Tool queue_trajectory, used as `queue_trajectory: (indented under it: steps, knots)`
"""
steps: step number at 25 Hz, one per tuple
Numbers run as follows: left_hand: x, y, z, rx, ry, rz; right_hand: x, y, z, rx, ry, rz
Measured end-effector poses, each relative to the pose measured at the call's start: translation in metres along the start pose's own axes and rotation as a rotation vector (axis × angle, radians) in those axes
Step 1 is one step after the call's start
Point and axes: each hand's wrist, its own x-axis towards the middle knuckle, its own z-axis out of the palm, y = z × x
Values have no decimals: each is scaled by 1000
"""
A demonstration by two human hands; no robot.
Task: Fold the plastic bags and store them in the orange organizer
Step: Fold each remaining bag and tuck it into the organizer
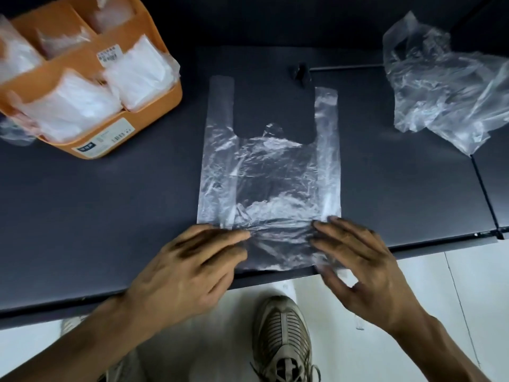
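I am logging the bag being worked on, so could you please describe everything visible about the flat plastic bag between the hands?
The flat plastic bag is thin, clear, crinkled film with two handle straps pointing away from the person. It lies spread on the dark table, its bottom edge at the table's near edge. The left hand and right hand rest on its bottom corners with fairly straight fingers.

Clear plastic bag [268,175] spread flat, crinkled, handles pointing to 12 o'clock, bottom edge at the near desk edge. Orange organizer [115,130] at 10 o'clock, compartments stuffed with folded bags [137,74]. Loose crumpled bags [446,86] heaped at 2 o'clock, well apart.
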Motion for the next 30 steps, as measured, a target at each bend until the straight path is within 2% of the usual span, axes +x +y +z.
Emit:
queue_trajectory:
  steps: [2, 5, 8, 10, 12, 14, 16, 18, 22, 26, 28, 29, 30]
  knots:
    - [2, 1, -4, -52, 71, -86, 3, 1, -3, 66, 48, 36]
    - [10, 6, -14, -216, 147, -317, 11, 0, -7, 120, 2, 66]
    - [17, 1, -22, -423, 102, -576, 18, 2, -4, 190, 108, 181]
    - [19, -7, -23, -392, 19, -610, 25, 4, -4, 356, 164, 349]
    - [22, -13, -23, -349, 22, -662, 34, 6, -8, 491, 185, 488]
    - [25, -18, -25, -392, 53, -749, 43, 7, -12, 526, 198, 556]
    - [30, -20, -25, -393, 51, -798, 53, 10, -12, 450, 161, 573]
    - [36, -23, -25, -379, 30, -852, 60, 13, -7, 262, 141, 569]
    - [47, -27, -23, -316, 17, -966, 67, 10, 0, 1, 203, 560]
    - [54, -23, -23, -299, 51, -972, 71, 3, 1, -17, 180, 706]
    - [50, -22, -28, -354, 65, -1013, 69, 3, -4, 34, 233, 755]
    - [46, -22, -32, -342, 82, -981, 66, 3, -6, 48, 278, 751]
    - [41, -21, -34, -274, 110, -861, 63, 1, -8, 34, 332, 709]
